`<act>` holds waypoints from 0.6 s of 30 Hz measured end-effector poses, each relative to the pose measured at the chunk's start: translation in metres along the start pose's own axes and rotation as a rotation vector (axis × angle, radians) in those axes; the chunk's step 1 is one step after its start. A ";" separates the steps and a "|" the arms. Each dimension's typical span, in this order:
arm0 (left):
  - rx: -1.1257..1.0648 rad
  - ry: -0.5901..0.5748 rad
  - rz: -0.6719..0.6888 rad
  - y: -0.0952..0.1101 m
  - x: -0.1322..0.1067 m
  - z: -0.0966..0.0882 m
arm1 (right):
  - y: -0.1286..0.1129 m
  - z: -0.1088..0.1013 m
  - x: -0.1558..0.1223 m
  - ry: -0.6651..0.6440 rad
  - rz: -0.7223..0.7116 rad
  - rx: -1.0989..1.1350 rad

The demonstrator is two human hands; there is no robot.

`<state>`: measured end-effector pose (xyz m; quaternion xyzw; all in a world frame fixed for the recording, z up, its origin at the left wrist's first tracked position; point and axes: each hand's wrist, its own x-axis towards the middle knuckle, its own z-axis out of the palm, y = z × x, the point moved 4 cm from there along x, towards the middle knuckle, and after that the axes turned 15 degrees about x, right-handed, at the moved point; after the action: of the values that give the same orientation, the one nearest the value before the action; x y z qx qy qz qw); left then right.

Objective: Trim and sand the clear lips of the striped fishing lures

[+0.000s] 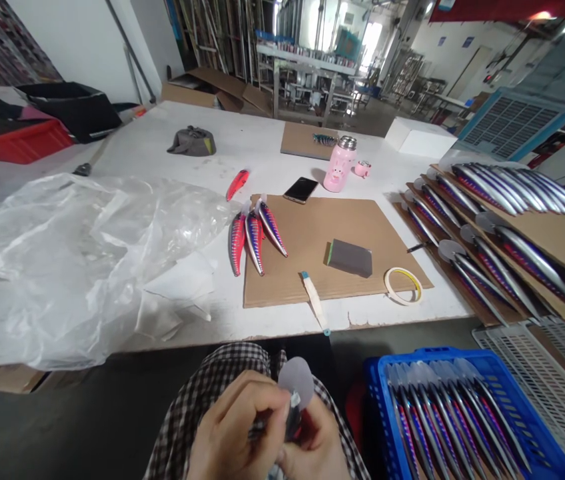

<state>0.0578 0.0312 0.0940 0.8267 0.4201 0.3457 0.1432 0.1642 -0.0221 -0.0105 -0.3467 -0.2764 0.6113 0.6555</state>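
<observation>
Both hands meet low in front of my checked clothing, around a fishing lure (292,419) whose round clear lip (296,381) sticks up between them. Thumb and fingers of my left hand (242,427) pinch the lure just below the lip. My right hand (316,440) is closed around its lower part from the other side. Most of the lure's body is hidden by the fingers. On the table ahead, three red and purple striped lures (254,241) lie fanned at the left edge of a cardboard sheet (307,223). A plain red lure (237,185) lies behind them.
A dark sanding block (350,258), a tape roll (403,287), a cream strip (315,303) and a phone (301,190) lie ahead, near a pink bottle (340,165). Plastic sheeting (77,260) covers the left. A blue crate (377,400) and stacked cardboard racks (552,240) hold several lures.
</observation>
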 end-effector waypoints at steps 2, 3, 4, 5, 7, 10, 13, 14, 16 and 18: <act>-0.004 -0.012 -0.008 -0.001 0.000 0.001 | -0.003 0.003 0.001 -0.016 0.016 0.030; -0.007 -0.014 -0.019 -0.001 0.001 0.000 | -0.005 0.004 0.002 -0.024 0.029 0.057; -0.010 -0.015 -0.027 -0.001 0.001 0.000 | -0.007 0.006 0.003 -0.033 0.048 0.094; -0.011 -0.015 -0.031 -0.001 0.002 0.000 | -0.010 0.008 0.004 -0.043 0.070 0.133; -0.011 -0.010 -0.033 -0.002 0.003 -0.001 | -0.015 0.011 0.006 -0.074 0.112 0.185; -0.017 0.002 -0.028 -0.001 0.004 -0.003 | -0.021 0.014 0.008 -0.097 0.134 0.228; -0.040 -0.002 -0.029 0.000 0.005 -0.003 | -0.023 0.015 0.008 -0.094 0.153 0.248; -0.056 -0.008 -0.030 0.001 0.005 -0.003 | -0.023 0.015 0.008 -0.095 0.158 0.259; -0.098 -0.015 -0.063 0.002 0.005 -0.002 | -0.024 0.016 0.007 -0.097 0.178 0.287; -0.144 -0.005 -0.125 0.003 0.004 0.000 | -0.024 0.016 0.005 -0.075 0.208 0.306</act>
<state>0.0610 0.0326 0.0975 0.7872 0.4445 0.3636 0.2247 0.1673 -0.0151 0.0181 -0.2465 -0.1673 0.7231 0.6232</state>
